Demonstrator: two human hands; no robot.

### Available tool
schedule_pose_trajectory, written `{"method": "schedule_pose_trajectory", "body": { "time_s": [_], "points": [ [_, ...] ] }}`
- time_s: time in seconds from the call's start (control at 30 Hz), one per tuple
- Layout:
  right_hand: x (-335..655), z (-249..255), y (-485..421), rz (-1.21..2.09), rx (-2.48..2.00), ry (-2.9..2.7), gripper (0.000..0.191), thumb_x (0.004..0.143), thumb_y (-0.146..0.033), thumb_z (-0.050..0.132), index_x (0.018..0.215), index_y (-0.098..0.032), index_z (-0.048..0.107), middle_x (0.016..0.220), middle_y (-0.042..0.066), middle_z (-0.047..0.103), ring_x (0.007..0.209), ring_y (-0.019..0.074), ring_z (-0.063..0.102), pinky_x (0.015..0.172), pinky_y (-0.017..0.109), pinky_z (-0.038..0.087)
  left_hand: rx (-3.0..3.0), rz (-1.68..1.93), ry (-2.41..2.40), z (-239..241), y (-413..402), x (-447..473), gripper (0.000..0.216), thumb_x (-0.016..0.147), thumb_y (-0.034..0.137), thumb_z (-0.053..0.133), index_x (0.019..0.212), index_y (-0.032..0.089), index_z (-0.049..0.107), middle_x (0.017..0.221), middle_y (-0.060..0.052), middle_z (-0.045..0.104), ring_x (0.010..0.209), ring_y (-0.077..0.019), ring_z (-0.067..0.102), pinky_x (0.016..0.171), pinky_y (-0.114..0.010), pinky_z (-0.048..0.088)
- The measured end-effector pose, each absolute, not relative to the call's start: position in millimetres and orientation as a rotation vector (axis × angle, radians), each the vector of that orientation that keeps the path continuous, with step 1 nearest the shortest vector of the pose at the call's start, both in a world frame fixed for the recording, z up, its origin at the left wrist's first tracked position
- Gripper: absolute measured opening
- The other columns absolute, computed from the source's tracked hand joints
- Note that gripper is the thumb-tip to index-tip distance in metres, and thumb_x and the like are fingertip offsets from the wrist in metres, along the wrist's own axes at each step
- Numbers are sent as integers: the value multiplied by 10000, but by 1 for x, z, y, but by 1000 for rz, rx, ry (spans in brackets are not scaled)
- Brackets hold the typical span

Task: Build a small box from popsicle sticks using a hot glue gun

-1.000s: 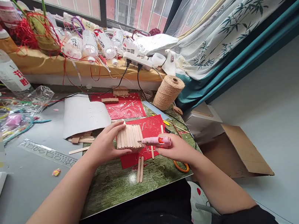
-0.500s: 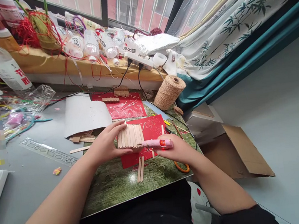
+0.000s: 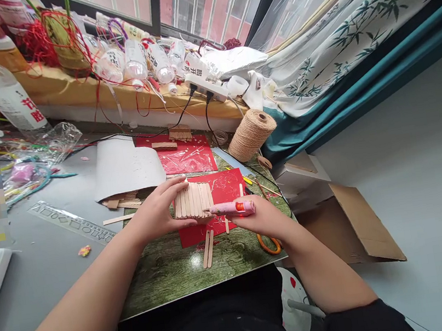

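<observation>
left hand [image 3: 157, 213] cupping stick panel [image 3: 193, 200], right hand [image 3: 263, 219] gripping glue gun [image 3: 231, 208]

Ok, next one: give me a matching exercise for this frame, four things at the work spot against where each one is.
Things:
1. stick panel
2. glue gun
3. twine spool
4. scissors

Places:
A. lying by the wrist of the right hand, orange handle showing
B. held in the left hand over the red sheet
C. at the far right, beside the curtain
D. gripped in the right hand, nozzle toward the sticks

Pairs: 1-B, 2-D, 3-C, 4-A
</observation>
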State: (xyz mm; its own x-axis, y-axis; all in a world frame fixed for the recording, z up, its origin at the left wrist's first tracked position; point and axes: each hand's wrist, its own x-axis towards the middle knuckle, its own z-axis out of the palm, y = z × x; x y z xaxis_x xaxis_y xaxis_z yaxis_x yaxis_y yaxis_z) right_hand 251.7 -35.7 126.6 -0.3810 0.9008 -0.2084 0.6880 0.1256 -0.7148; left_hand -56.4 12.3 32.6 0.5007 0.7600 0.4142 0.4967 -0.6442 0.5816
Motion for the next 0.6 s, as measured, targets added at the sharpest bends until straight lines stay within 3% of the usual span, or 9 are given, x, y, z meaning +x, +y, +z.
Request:
{"method": "schedule_pose_trajectory", "body": {
  "time_s": [0.13, 0.33, 0.6],
  "points": [
    [253, 125, -30, 1112, -1554, -2139, 116, 868, -260, 661, 832, -203, 755, 654, -41, 560, 620, 131, 460, 589, 255, 367, 2347, 929, 1043, 32, 12, -57, 915, 806, 645, 848, 1564, 277, 492, 1645, -162, 485, 1527, -383, 479, 1262, -594, 437],
    [250, 127, -24, 1150, -1502, -2113, 369, 895, -245, 625, 1195, -284, 836, 926, -13, 798, 739, 180, 612, 689, 292, 489, 2341, 930, 1037, 34, 11, -56, 909, 804, 644, 851, 1554, 264, 504, 1642, -172, 485, 1522, -385, 482, 1257, -602, 439],
    [250, 123, -14, 1159, -1527, -2049, 345, 884, -255, 662, 1179, -251, 843, 897, -4, 807, 773, 193, 665, 682, 293, 529, 2358, 950, 1027, 32, 12, -57, 913, 807, 644, 851, 1565, 282, 492, 1652, -162, 479, 1524, -379, 483, 1259, -588, 442]
  ]
}}
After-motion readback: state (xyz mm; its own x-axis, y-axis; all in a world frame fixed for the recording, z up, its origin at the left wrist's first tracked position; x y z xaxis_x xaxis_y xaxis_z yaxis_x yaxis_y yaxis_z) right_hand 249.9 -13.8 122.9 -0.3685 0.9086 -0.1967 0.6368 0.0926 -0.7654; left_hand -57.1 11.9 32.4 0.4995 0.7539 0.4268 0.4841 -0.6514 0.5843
